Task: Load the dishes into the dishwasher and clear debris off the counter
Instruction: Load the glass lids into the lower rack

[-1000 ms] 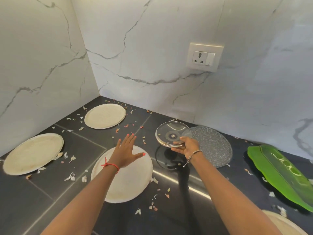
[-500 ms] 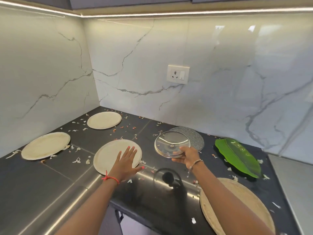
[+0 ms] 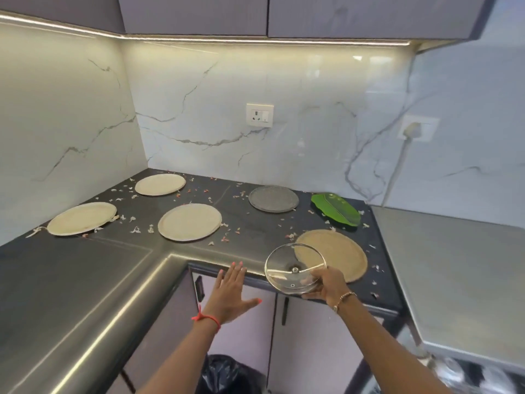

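Observation:
My right hand (image 3: 329, 285) holds a clear glass lid (image 3: 287, 264) by its rim, in the air over the counter's front edge. My left hand (image 3: 231, 291) is spread flat and holds nothing, hovering in front of the counter edge. On the dark counter (image 3: 71, 268) lie three pale round plates (image 3: 189, 221), (image 3: 82, 218), (image 3: 160, 184), a grey speckled plate (image 3: 273, 199), a green leaf-shaped dish (image 3: 335, 209) and a tan round plate (image 3: 338, 251) partly behind the lid. Small white and pink scraps (image 3: 139, 230) are scattered among them.
A bin with a black liner (image 3: 227, 373) stands on the floor below the counter corner. Grey cabinet doors (image 3: 255, 322) sit under the counter. A steel surface (image 3: 454, 265) lies to the right. Marble walls carry a socket (image 3: 259, 115).
The view has pulled back and up from the counter. Both hands have drawn back toward me, the right one carrying the glass lid from above the grey plate to the counter's front edge.

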Tool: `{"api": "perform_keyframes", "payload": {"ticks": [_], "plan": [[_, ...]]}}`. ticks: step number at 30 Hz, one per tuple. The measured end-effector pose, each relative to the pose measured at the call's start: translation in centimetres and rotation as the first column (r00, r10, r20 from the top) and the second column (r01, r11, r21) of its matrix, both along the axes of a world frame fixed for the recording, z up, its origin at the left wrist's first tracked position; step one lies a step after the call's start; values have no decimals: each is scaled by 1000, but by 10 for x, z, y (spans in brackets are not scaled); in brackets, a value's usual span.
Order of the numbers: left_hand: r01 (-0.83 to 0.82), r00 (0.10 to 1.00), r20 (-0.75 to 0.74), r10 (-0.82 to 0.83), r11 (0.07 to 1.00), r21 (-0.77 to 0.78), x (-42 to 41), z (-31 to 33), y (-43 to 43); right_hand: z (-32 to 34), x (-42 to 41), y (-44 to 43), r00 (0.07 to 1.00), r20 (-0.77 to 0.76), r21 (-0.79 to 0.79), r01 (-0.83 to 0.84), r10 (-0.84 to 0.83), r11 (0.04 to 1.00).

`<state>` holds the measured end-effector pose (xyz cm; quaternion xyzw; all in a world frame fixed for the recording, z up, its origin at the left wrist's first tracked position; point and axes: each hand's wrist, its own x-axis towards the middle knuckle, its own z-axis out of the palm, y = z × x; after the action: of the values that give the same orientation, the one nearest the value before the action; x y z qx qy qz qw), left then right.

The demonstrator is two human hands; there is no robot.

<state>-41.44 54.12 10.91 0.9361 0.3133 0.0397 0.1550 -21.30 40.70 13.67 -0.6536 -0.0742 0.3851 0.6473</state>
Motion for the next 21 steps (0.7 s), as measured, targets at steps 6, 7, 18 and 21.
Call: {"api": "perform_keyframes", "payload": {"ticks": [6, 7, 18, 21], "plan": [[29, 1000, -11, -29, 999, -34, -14, -13, -89, -17, -26, -104, 998, -66, -7, 8, -8, 1000], [34, 999, -22, -35, 999, -41, -16, -16, -103, -22, -30, -119, 997, -74, -16, 16, -17, 1000], [64, 993, -98, -72, 995, -81, -10, -64, -303, -63, -39, -339, 992, -126, -75, 19, -28, 997], [91, 989, -109, -101, 991, -96, -10, -69, -364, -68, -36, -405, 992, -128, -112, 6, -21, 994]]}}
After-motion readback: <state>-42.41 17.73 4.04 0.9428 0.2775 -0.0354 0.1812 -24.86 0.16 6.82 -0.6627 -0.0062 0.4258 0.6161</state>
